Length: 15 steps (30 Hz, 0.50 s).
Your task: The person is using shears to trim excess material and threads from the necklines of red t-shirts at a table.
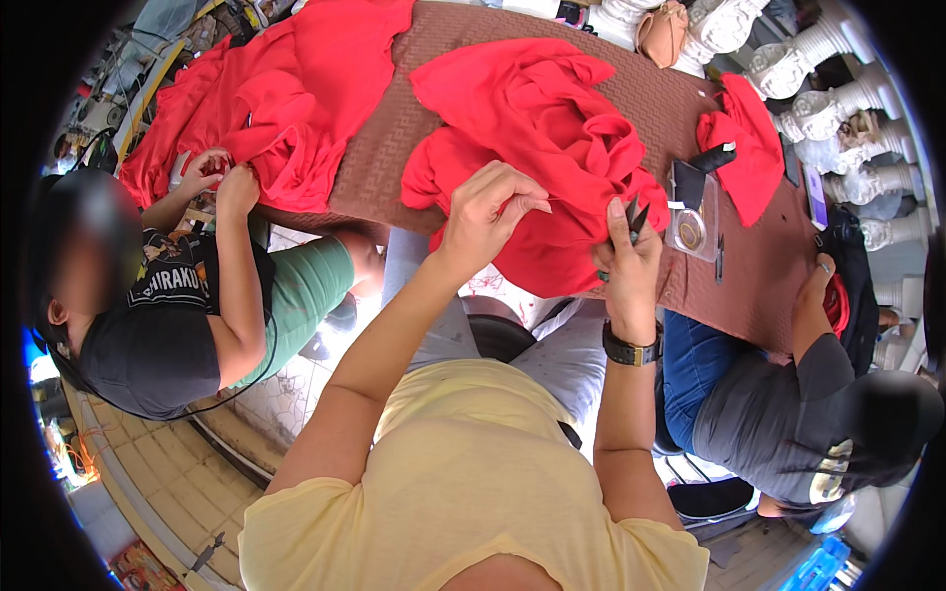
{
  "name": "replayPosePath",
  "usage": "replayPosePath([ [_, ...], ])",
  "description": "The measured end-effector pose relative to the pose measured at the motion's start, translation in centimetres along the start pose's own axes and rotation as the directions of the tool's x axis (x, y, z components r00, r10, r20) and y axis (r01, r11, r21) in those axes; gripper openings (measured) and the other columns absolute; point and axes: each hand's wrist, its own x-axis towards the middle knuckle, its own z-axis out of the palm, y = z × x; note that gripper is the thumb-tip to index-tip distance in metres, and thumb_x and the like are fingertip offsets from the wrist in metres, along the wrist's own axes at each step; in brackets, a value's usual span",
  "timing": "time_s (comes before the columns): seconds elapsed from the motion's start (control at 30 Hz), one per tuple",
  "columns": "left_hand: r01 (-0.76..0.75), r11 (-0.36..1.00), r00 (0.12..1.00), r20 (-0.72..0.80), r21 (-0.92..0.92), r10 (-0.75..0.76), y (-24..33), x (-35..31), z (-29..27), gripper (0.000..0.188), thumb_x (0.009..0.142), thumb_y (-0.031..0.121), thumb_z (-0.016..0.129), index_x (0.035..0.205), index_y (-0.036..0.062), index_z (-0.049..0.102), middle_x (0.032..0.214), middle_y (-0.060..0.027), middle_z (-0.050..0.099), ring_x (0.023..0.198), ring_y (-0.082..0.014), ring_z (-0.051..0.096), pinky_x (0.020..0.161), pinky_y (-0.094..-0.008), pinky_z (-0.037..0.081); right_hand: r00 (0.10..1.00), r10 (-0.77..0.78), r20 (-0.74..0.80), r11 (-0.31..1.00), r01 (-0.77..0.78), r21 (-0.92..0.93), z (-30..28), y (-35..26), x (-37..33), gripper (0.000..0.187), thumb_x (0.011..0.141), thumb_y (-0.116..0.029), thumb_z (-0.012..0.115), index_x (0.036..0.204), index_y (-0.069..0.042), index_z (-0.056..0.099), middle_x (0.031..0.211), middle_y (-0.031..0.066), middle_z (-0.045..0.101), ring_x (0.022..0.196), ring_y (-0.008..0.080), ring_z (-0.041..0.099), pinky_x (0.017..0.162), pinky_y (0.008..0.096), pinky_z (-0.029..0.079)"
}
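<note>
A heap of bright red cloth [532, 118] lies bunched on the brown table, its near folds hanging over the front edge. My left hand [491, 212] is raised over that near part, thumb and fingertips pinched together; whatever they hold is too fine to make out. To its right, my right hand [629, 258] is closed around small dark thread snips [639, 219], with the pointed blades sticking up beside my thumb. The snips stand apart from my left hand, close to the cloth's right edge.
A clear plastic box [694, 231], a black thread spool [711, 158] and a dark pen-like tool [720, 258] sit on the brown textured table [370, 148]. People work at both sides; one handles red fabric [286, 108]. White ornate columns [788, 74] stand behind.
</note>
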Motion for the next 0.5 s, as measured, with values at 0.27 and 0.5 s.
replayPosePath([
  [0.27, 0.384, 0.736, 0.915, 0.124, -0.558, -0.383, 0.7, -1.6, 1.3, 0.008, 0.090, -0.003, 0.070, 0.093, 0.0001, 0.063, 0.100, -0.0081, 0.068, 0.095, -0.0134, 0.065, 0.085, -0.0284, 0.054, 0.981, -0.189, 0.051, 0.947, 0.196, -0.256, -0.8, 1.7, 1.5, 0.024, 0.104, -0.024, 0.062, 0.085, -0.011, 0.054, 0.063, -0.0079, 0.039, 0.052, -0.0003, 0.034, 0.046, 0.0221, 0.025],
  [0.5, 0.432, 0.556, 0.856, 0.130, -0.710, -0.500, -0.1, -3.2, 2.0, 0.006, 0.097, 0.000, 0.064, 0.101, 0.0000, 0.060, 0.112, -0.0124, 0.066, 0.098, -0.0119, 0.063, 0.089, -0.0272, 0.054, 0.991, -0.127, 0.044, 0.972, 0.133, -0.191, 3.9, -0.9, -4.4, 0.043, 0.111, -0.039, 0.037, 0.096, -0.005, 0.057, 0.067, -0.0040, 0.038, 0.057, 0.0049, 0.032, 0.051, 0.0251, 0.025],
])
